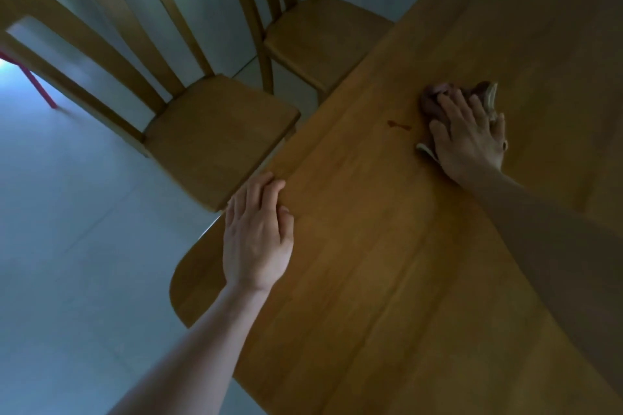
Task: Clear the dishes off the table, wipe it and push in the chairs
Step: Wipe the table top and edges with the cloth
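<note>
Bracing came first in view: the left hand (pixel 258 239) lay flat with fingers straight and relaxed on the near edge of the long honey-coloured wooden table (pixel 371 280), holding nothing, probably there to steady the body during the reach. Farther along the top, the right hand (pixel 468 138) pressed palm-down with fingers spread over a crumpled dark brown cloth with a pale border (pixel 435 99); whether any finger curled into the fabric could not be told, but the flat press suited wiping rather than carrying. Just left of the cloth sat a small reddish-brown smear (pixel 399 125), apart from the rag and not yet wiped, likely the next target. No dishes showed on the visible part of the table, so the clearing step looked done and wiping was judged to be in hand. Beyond the table edge, the nearer slat-backed wooden chair (pixel 222 135) stood pulled out, its seat clear of the tabletop; the farther matching wooden chair (pixel 320 40) sat with its seat corner tucked slightly under the edge. Both seemed to wait for pushing in. Pale grey tiled floor (pixel 67 212) lay beneath.
</note>
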A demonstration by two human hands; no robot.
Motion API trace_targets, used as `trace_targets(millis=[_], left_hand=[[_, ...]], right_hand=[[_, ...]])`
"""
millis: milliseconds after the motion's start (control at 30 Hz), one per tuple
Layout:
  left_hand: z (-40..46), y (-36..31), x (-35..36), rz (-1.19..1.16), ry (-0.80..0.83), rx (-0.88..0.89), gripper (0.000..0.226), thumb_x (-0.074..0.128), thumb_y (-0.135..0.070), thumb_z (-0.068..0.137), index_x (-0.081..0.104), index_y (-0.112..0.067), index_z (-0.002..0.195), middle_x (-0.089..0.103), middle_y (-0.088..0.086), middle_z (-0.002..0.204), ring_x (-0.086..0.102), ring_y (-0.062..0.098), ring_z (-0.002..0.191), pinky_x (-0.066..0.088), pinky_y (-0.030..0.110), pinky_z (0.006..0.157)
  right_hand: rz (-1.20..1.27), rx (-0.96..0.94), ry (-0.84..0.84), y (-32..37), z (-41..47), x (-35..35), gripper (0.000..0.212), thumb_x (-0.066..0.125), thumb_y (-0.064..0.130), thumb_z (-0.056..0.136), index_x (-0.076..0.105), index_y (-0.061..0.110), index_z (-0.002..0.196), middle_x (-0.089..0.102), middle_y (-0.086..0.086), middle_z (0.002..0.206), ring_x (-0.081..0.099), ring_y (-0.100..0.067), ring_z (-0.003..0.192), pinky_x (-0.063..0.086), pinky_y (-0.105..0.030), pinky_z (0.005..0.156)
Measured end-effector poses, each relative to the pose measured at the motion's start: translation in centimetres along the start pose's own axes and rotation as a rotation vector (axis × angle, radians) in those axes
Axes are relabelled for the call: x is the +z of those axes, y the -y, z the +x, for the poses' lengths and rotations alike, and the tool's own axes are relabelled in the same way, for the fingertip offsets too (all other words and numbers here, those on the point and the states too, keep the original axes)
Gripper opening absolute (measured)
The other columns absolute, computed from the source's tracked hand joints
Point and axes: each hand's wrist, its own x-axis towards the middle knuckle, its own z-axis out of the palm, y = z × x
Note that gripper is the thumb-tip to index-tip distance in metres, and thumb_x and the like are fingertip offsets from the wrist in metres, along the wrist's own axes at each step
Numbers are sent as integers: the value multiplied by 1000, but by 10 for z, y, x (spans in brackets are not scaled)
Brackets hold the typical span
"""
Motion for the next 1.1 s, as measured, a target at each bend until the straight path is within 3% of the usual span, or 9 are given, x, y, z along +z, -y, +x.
trace_targets(millis=[167, 400, 600, 667, 733, 867, 933, 1000, 1100], left_hand=[[-1, 1, 0, 5, 7, 2, 36, 42, -25, 95, 54, -18, 128, 48, -1, 137, 41, 17, 130, 31, 35, 111], [-1, -1, -2, 1, -3, 8, 36, 46, -23, 95, 54, -17, 130, 49, 1, 138, 41, 18, 129, 27, 31, 111], [-2, -5, -7, 14, 9, 130, 38, 35, -26, 97, 58, -17, 126, 52, 1, 135, 41, 19, 131, 23, 40, 116], [-5, -7, -9, 20, 42, 273, 37, 37, -26, 95, 62, -19, 121, 58, -1, 128, 48, 18, 127, 24, 42, 117], [-10, -10, -10, -177, 74, 295, 32, 40, -22, 96, 64, -17, 116, 63, 0, 116, 57, 20, 114, 36, 40, 109], [-21, -28, -43, -1014, 201, -37, 33, 40, -39, 100, 58, -19, 119, 65, 2, 112, 63, 15, 103, 56, 35, 82], [-19, -31, -59, -1146, 290, -183, 38, 48, -53, 94, 56, -28, 122, 65, -5, 114, 63, 6, 104, 55, 25, 81], [-11, -33, -70, -1211, 358, -340, 43, 57, -60, 86, 59, -31, 118, 69, -6, 111, 65, 8, 104, 55, 31, 87], [5, -37, -78, -1302, 522, -506, 29, 57, -38, 94, 66, -19, 113, 73, 7, 106, 69, 25, 101, 58, 36, 73]], right_hand=[[-1, -150, 66, 50, 10, 7, 53, 18, 49, 102, 16, 37, 154, 6, 12, 164, -2, -11, 151, -8, -47, 120], [5, -382, 80, 69, -51, 15, 51, 23, 47, 102, 19, 41, 152, 10, 15, 163, -1, -10, 151, -7, -47, 121], [217, -282, 39, 97, -137, 19, 47, 24, 44, 102, 33, 43, 148, 21, 21, 159, 5, -2, 149, -6, -37, 119], [399, -122, 53, 115, -158, 16, 43, 30, 41, 103, 36, 43, 146, 23, 28, 154, 6, 5, 145, -4, -33, 118], [723, 49, 103, 134, -174, 9, 42, 34, 44, 101, 45, 41, 141, 32, 29, 145, 15, 9, 139, 5, -34, 121], [1656, 407, 247, 159, -196, -12, 32, 42, 38, 100, 64, 30, 122, 69, -4, 119, 63, -16, 111, 49, -41, 102], [1970, 627, 355, 159, -205, -20, 37, 46, 43, 97, 65, 23, 122, 73, -13, 109, 68, -25, 96, 54, -40, 84], [2084, 679, 348, 157, -210, -27, 40, 50, 44, 94, 66, 17, 119, 74, -11, 96, 69, -23, 81, 53, -33, 69], [2246, 668, 309, 153, -209, -37, 36, 51, 38, 93, 68, 10, 108, 73, -10, 87, 69, -21, 71, 55, -31, 67]])
